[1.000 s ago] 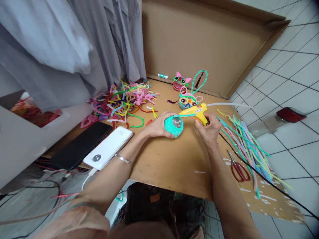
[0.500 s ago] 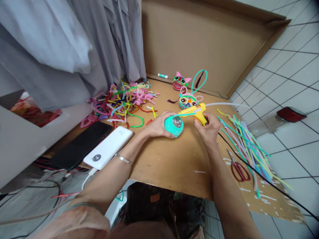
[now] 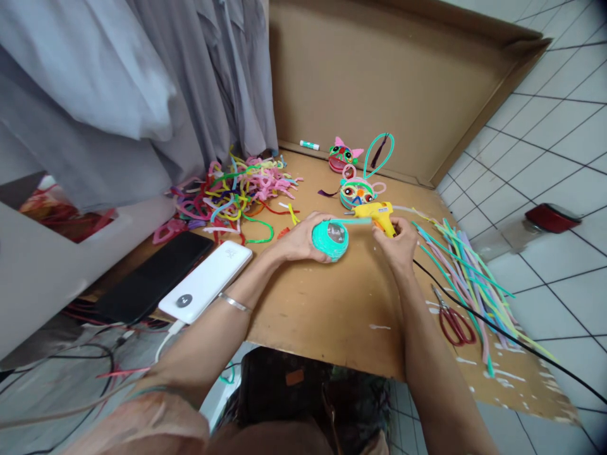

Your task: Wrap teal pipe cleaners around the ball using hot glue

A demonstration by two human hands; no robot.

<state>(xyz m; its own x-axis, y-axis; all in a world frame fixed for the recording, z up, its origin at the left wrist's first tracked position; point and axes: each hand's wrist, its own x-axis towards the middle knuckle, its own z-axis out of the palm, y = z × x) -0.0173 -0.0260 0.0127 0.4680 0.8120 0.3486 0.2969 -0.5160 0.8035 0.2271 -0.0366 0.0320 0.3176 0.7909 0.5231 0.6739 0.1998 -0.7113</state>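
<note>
My left hand is wrapped round a turquoise ball with a greyish patch on its upper right. A turquoise strip stretches from the top of the ball towards my right hand. That hand is closed on a yellow glue gun, whose nozzle points left, above the strip. Just behind the gun stands a decorated face with pink loops and a turquoise hoop. A second, red and green face with pink ears is farther back.
Tangled pipe cleaners lie at the left, behind a black phone and a white power bank. Red-handled scissors and straight pipe cleaners are at the right, crossed by a black cable. A cardboard wall rises behind.
The glue gun has shifted slightly right and down with my right hand, and its nozzle has moved away from the ball. More of the strip shows below it. My left hand has hardly moved.
</note>
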